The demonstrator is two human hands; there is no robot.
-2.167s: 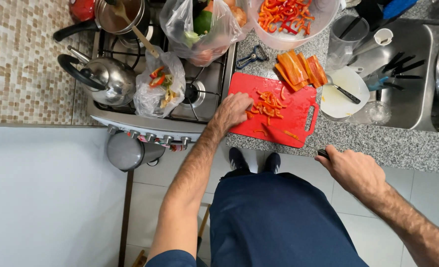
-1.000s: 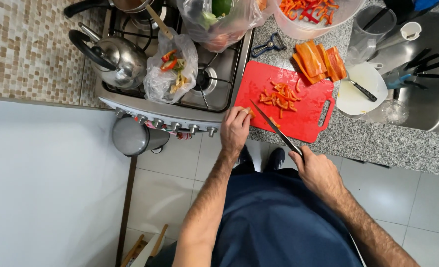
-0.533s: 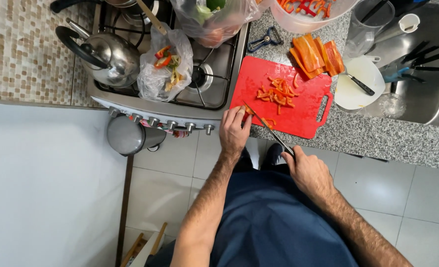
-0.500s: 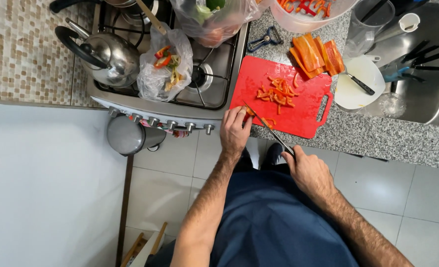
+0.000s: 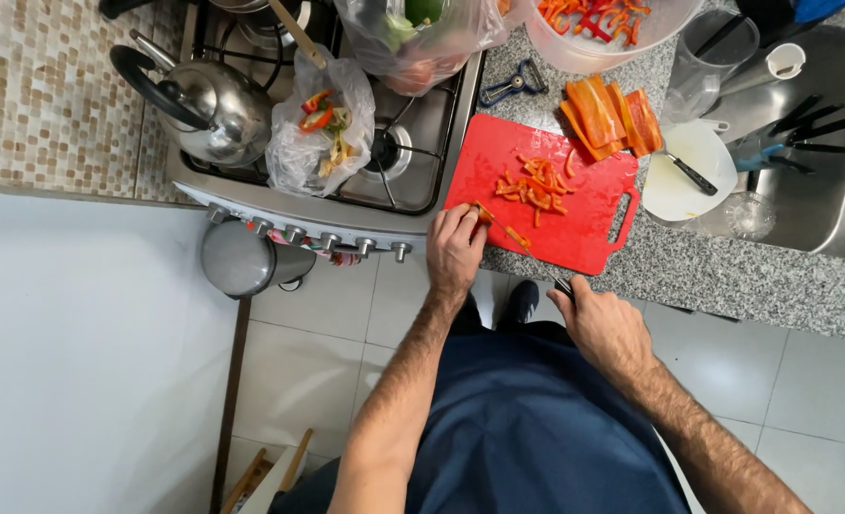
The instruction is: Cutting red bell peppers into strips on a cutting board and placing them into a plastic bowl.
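Note:
My left hand (image 5: 456,246) rests at the near left corner of the red cutting board (image 5: 589,224) and pins a thin orange pepper strip (image 5: 487,213) with its fingertips. Close to my body, my right hand (image 5: 605,326) is shut on the dark handle of a knife (image 5: 562,285). Its blade runs up and to the left onto the board, ending at the strip beside my left fingers. A small heap of chopped red and orange pepper pieces (image 5: 533,184) lies in the board's middle. Several larger orange pepper slabs (image 5: 605,109) lie off the board's far right corner.
A clear bowl of pepper strips (image 5: 598,24), a peeler (image 5: 511,86), a white dish with a small knife (image 5: 694,171) and the sink (image 5: 808,143) lie beyond and right. On the stove sit a kettle (image 5: 218,100) and scrap bag (image 5: 322,128). A grey bin (image 5: 241,262) stands below.
My right hand brought the knife from the counter edge at the right onto the board. My left hand slid from the board's middle back to its near left corner.

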